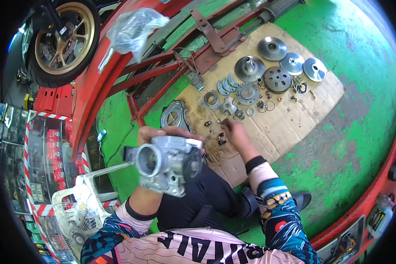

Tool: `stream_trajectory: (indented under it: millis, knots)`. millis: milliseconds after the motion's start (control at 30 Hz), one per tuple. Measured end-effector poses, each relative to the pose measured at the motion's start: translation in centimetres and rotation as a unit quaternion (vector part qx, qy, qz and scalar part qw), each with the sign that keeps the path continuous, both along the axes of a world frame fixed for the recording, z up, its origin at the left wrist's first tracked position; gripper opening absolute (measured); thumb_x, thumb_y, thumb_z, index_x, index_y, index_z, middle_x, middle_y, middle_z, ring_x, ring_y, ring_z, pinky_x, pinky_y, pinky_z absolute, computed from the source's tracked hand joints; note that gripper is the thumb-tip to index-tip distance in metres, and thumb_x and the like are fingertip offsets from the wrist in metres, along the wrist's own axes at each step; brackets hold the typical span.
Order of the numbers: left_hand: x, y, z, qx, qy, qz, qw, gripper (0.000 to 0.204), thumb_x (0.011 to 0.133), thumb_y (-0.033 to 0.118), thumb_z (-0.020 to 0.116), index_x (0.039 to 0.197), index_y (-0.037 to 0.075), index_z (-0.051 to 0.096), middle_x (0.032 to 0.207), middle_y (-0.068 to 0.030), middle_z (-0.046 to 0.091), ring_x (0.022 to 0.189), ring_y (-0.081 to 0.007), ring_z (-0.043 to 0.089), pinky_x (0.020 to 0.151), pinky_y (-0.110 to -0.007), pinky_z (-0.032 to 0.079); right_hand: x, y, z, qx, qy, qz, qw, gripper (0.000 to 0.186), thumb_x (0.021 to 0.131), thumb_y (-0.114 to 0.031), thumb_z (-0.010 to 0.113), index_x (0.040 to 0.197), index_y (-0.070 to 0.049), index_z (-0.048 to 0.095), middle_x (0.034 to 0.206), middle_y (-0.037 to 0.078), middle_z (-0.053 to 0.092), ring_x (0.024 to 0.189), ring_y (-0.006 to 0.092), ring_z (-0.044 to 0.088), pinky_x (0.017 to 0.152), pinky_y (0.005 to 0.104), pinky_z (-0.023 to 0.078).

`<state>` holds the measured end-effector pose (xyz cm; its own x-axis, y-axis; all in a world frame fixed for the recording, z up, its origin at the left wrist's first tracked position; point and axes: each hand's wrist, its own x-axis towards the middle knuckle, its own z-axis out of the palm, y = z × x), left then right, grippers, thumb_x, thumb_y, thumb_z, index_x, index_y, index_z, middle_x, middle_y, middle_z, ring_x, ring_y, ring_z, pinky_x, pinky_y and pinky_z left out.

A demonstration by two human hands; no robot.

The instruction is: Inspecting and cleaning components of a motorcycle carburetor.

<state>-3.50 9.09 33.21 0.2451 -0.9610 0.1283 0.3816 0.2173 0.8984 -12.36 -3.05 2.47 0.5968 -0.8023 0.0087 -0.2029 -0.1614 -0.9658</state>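
Observation:
My left hand [155, 133] is wrapped round a silver metal throttle body [167, 165] with a round bore, held up close to the camera. My right hand [233, 132] reaches down to small parts [221, 141] on the cardboard sheet [290, 132]; its fingers are closed, and what they hold is too small to make out. Above the hands lie metal discs [273, 47], a perforated drum [277, 79], a flanged plate [247, 93], curved shoes [226, 84], rings, bolts and several small fittings. An oval metal cover [173, 118] lies at the cardboard's left.
A red steel lift [89, 88] crosses the upper left, with a clear plastic bag [136, 28] on it and a motorcycle wheel [64, 38] beyond. A white chair [90, 174] and fan [75, 229] stand lower left. A red rail [374, 185] curves along the right.

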Motion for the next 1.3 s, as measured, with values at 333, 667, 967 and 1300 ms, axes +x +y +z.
stream_trajectory:
  millis: [333,667,967,1300]
  knots:
    - [-2.9,-0.3,-4.3,-0.035,-0.019,-0.052,0.998,0.074,0.071,-0.001,0.089,0.127,0.008,0.042,0.129,-0.0238,0.057,0.117,-0.0309,0.063,0.099,-0.044,0.055,-19.9,-4.0,18.2,0.054,-0.062,-0.169,0.982,0.016,0.089,-0.004,0.075,0.104,-0.003,0.068,0.083,-0.001,0.068,0.067,0.0032,0.051,0.057,0.0215,0.039]
    - [-5.4,1.7,-3.5,-0.108,-0.047,-0.143,0.983,0.059,0.083,0.007,0.082,0.127,0.011,0.043,0.126,-0.0237,0.058,0.114,-0.0333,0.065,0.094,-0.044,0.058,-22.0,10.7,41.1,-0.321,0.105,-0.046,0.94,0.018,0.08,-0.003,0.076,0.096,0.0,0.068,0.082,0.009,0.072,0.07,0.0221,0.066,0.063,0.0317,0.051]
    - [-6.6,3.3,-3.3,-0.169,-0.097,-0.225,0.955,0.071,0.074,0.005,0.088,0.128,0.012,0.042,0.126,-0.0249,0.057,0.118,-0.0364,0.063,0.097,-0.045,0.056,-19.3,19.6,40.4,-0.351,0.199,-0.13,0.906,0.028,0.072,0.001,0.081,0.097,-0.002,0.07,0.087,0.01,0.072,0.067,0.0218,0.063,0.058,0.0322,0.048]
    - [-7.9,3.9,-3.2,-0.178,-0.094,-0.294,0.934,0.08,0.068,0.004,0.093,0.127,0.012,0.04,0.126,-0.0228,0.058,0.12,-0.0366,0.062,0.103,-0.048,0.052,-18.5,23.5,41.5,-0.366,0.275,-0.153,0.876,0.031,0.074,-0.004,0.073,0.105,0.0,0.071,0.09,0.01,0.07,0.072,0.0216,0.062,0.063,0.0337,0.049]
